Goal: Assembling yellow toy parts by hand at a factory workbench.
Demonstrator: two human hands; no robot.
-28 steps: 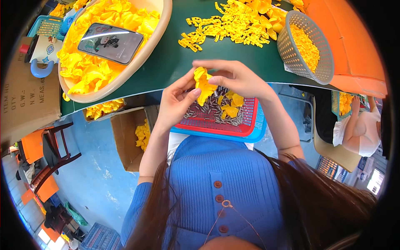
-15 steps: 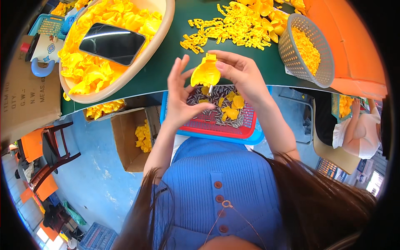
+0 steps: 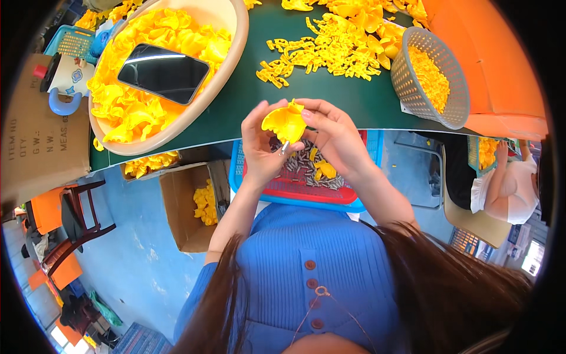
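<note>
Right hand [image 3: 336, 133] grasps the yellow shell [image 3: 285, 123] by its right edge, thumb against forefinger. Left hand [image 3: 261, 144] curls round the other side, thumb beside the metal pin [image 3: 285, 147] that projects from the shell's lower end; fingers mask the contact, so cannot tell whether this hand grips the pin or only steadies it. Shell is held up just beyond the person's lap, above the near side of the red tray [image 3: 295, 190]. Judgement on handling: keep the right pinch on the firm edge, since the thin cup would probably flex; hold pin and shell in one line, push straight with the thumb, and stop if the pin leans. Working over the tray seems sound, as a dropped pin would land among its own kind. Containers: red tray sits in a blue tray [image 3: 330, 206] and carries loose silver pins [image 3: 303, 165] plus a few yellow pieces [image 3: 324, 171]. Beige tub [image 3: 240, 35], upper left, is heaped with yellow shells, a phone [image 3: 164, 73] lying on top. Grey basket [image 3: 413, 88], tilted, contains small yellow bits [image 3: 427, 74].
</note>
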